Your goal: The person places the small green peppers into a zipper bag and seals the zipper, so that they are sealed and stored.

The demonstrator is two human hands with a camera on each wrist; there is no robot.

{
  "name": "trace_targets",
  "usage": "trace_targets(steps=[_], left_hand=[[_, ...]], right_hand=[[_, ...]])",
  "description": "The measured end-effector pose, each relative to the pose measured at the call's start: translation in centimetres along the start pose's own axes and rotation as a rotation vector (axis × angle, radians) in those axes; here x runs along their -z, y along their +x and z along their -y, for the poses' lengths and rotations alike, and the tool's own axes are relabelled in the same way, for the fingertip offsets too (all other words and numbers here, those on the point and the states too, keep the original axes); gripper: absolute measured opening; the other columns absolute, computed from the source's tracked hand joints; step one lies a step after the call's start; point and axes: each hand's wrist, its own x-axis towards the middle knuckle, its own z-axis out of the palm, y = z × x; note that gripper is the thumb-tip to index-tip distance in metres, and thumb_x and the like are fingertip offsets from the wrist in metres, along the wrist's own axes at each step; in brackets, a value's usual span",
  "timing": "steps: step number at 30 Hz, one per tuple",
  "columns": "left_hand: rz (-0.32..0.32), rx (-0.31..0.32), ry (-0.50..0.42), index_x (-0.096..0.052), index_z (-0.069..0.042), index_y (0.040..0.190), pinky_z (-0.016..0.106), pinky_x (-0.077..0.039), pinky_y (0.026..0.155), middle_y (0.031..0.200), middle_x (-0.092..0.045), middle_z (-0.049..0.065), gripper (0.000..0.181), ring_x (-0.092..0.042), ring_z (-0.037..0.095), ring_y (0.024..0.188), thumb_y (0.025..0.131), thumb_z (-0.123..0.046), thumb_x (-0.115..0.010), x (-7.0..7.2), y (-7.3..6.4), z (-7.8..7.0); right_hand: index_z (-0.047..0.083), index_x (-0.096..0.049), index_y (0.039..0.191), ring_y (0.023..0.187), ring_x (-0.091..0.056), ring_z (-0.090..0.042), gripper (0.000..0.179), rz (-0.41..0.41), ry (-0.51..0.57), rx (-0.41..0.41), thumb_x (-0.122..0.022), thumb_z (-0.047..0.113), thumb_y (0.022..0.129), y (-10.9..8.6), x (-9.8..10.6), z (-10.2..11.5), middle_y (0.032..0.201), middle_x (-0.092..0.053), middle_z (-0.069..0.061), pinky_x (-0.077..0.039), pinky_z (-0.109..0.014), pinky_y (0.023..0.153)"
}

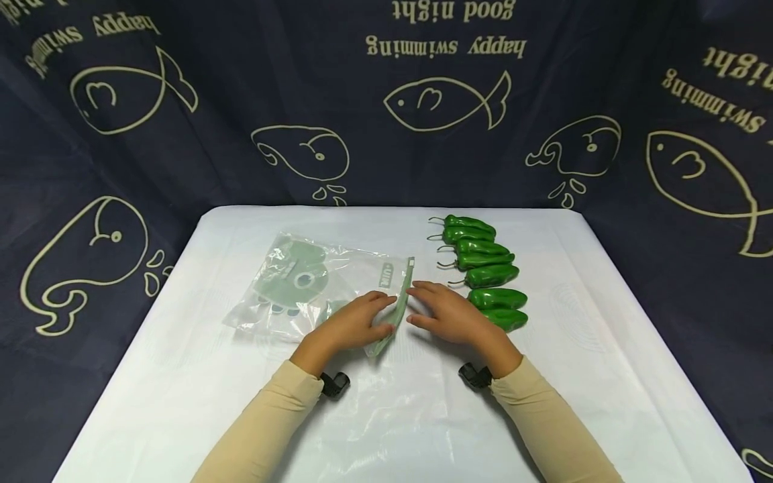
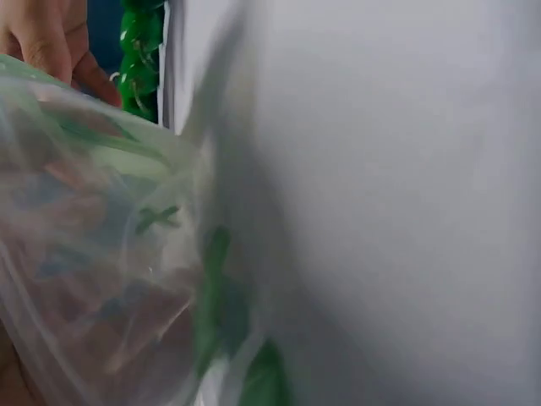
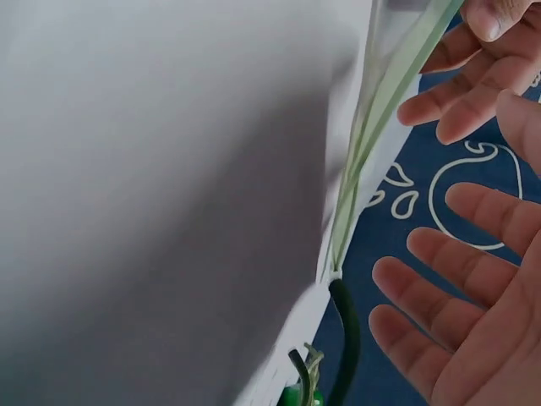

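Observation:
A clear zip bag (image 1: 353, 268) with a pale green cartoon print lies flat on the left of the table, its green-edged mouth (image 1: 403, 295) facing right. Over the near part of that mouth is my left hand (image 1: 353, 322), its thumb and fingers spread apart across the green strip. Just right of the strip, my right hand (image 1: 453, 312) hovers with loosely bent, separated fingers and holds nothing. In the right wrist view, the right hand's fingers (image 3: 439, 309) are apart beside the bag edge. Bag plastic covers much of the left wrist view.
Several green peppers (image 1: 486, 275) lie in a column right of the bag, stems pointing left; the nearest are partly behind my right hand. A white cloth covers the table (image 1: 580, 402). A dark blue curtain (image 1: 447, 168) with fish drawings hangs behind it.

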Motion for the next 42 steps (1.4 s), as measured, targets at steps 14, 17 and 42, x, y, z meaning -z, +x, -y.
trace_targets(steps=[14, 17, 42], left_hand=[[-0.053, 0.02, 0.098, -0.052, -0.008, 0.144, 0.044, -0.047, 0.101, 0.135, -0.055, 0.013, 0.062, -0.054, 0.03, 0.122, 0.091, -0.034, -0.068, -1.2, -0.3, -0.9], [-0.05, 0.022, 0.096, -0.052, -0.008, 0.145, 0.043, -0.046, 0.102, 0.135, -0.056, 0.013, 0.064, -0.054, 0.029, 0.122, 0.089, -0.033, -0.069, -1.3, -0.3, -0.9], [-0.008, 0.013, 0.099, -0.057, -0.009, 0.141, 0.049, -0.047, 0.099, 0.139, -0.055, 0.012, 0.05, -0.051, 0.032, 0.125, 0.091, -0.005, -0.058, -0.6, -0.6, -0.4]], right_hand=[[0.005, -0.053, 0.142, 0.134, -0.044, -0.036, 0.057, 0.105, 0.036, -0.083, -0.064, 0.038, 0.096, 0.7, -0.6, 0.4, 0.147, -0.047, -0.019, -0.039, -0.052, 0.109], [0.004, -0.053, 0.142, 0.135, -0.044, -0.035, 0.059, 0.136, 0.045, -0.094, -0.066, 0.037, 0.095, 0.7, -0.7, 0.2, 0.148, -0.046, -0.018, -0.038, -0.051, 0.11], [0.005, -0.046, 0.149, 0.142, -0.031, -0.037, 0.067, 0.177, -0.021, -0.196, -0.063, 0.042, 0.096, 1.8, -1.4, 0.4, 0.156, -0.034, -0.021, -0.032, -0.052, 0.114]])
